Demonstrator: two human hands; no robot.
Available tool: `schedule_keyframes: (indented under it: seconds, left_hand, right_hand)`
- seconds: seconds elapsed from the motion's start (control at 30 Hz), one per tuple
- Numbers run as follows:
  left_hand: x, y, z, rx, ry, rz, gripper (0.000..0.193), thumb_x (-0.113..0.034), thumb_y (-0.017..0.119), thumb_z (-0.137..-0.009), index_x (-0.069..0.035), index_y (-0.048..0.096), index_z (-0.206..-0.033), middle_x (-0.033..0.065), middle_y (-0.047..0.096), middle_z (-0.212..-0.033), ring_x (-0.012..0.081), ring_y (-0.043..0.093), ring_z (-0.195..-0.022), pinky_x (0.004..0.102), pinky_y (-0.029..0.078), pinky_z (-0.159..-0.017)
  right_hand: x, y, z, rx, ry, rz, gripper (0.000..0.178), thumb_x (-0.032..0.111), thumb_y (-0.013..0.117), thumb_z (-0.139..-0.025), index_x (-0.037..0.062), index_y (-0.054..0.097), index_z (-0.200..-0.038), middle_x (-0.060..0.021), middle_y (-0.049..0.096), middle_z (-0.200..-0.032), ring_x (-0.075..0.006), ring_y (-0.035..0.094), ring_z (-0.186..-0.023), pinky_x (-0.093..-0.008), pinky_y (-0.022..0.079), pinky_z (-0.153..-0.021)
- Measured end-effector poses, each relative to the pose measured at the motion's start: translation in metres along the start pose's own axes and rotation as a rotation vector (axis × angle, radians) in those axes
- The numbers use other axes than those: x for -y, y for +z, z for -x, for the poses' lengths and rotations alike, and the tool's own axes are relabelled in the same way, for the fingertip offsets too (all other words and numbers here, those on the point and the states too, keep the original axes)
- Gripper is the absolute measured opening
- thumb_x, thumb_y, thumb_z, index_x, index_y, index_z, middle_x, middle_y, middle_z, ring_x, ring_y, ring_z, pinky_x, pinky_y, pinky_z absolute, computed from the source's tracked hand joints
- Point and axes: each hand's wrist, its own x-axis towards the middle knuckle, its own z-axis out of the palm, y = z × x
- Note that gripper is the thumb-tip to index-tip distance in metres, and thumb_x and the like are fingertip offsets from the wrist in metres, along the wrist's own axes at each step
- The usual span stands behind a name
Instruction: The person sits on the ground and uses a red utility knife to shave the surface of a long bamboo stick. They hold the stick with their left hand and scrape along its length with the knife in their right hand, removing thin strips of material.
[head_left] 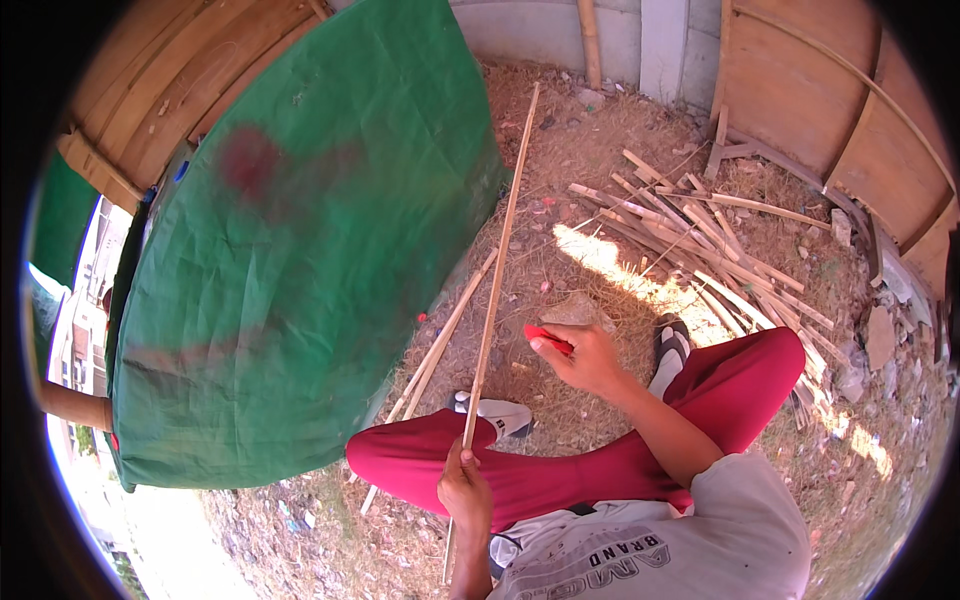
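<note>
My left hand (466, 492) is closed round the lower part of a long, thin bamboo strip (505, 225), which slants up and away from me past my left knee. In my closed right hand (592, 362) is a small red object (546, 338), held over the ground between my legs and apart from the strip. Only its red part shows, so I cannot make out its kind. Below it on the dirt sits a pale stone (578, 311). A couple of other strips (452, 325) lie on the ground left of the held one.
A heap of split bamboo strips (700, 240) lies on the dirt at the right. At the left hangs a large green sheet (300, 250). Wooden panels (800, 90) and a grey wall (545, 35) stand behind. Rubble (880, 335) lies at the far right.
</note>
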Motion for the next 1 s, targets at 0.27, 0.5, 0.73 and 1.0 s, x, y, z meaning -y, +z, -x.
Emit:
schedule_keyframes:
  seconds: [0.27, 0.5, 0.73, 1.0]
  left_hand:
    - [-0.013, 0.02, -0.007, -0.107, 0.168, -0.211, 0.024, -0.018, 0.061, -0.101, -0.01, 0.072, -0.121, 0.0152, 0.073, -0.084, 0.0375, 0.07, -0.071, 0.0469, 0.052, -0.058]
    - [-0.025, 0.013, -0.003, -0.171, 0.19, -0.369, 0.014, -0.013, 0.063, -0.097, -0.014, 0.071, -0.109, 0.0123, 0.072, -0.079, 0.0383, 0.067, -0.06, 0.0499, 0.048, -0.049]
    - [-0.007, 0.009, 0.004, -0.201, 0.244, -0.476, 0.013, -0.014, 0.064, -0.096, -0.015, 0.071, -0.107, 0.0098, 0.068, -0.071, 0.0335, 0.063, -0.052, 0.0473, 0.042, -0.043]
    - [0.017, -0.009, 0.023, -0.19, 0.362, -0.53, 0.015, -0.01, 0.066, -0.093, -0.012, 0.072, -0.106, 0.0074, 0.063, -0.063, 0.026, 0.058, -0.047, 0.0419, 0.037, -0.04]
  right_hand:
    - [0.01, 0.026, 0.024, 0.175, -0.087, 0.084, 0.037, 0.038, 0.074, -0.091, 0.0022, 0.079, -0.098, -0.0177, 0.075, -0.081, -0.0318, 0.072, -0.062, -0.0391, 0.056, -0.055]
    - [0.013, 0.024, 0.023, 0.187, -0.083, 0.158, 0.036, 0.04, 0.073, -0.091, 0.0049, 0.08, -0.097, -0.0166, 0.074, -0.078, -0.0322, 0.071, -0.061, -0.0396, 0.055, -0.052]
    - [0.002, 0.01, 0.002, 0.059, 0.175, 0.351, 0.038, 0.043, 0.072, -0.092, 0.0089, 0.08, -0.105, -0.0153, 0.07, -0.067, -0.0328, 0.067, -0.056, -0.0428, 0.053, -0.054]
    - [-0.045, -0.004, -0.012, -0.025, 0.279, 0.438, 0.036, 0.048, 0.066, -0.094, 0.0162, 0.082, -0.104, -0.0164, 0.068, -0.064, -0.0342, 0.069, -0.062, -0.0456, 0.055, -0.059]
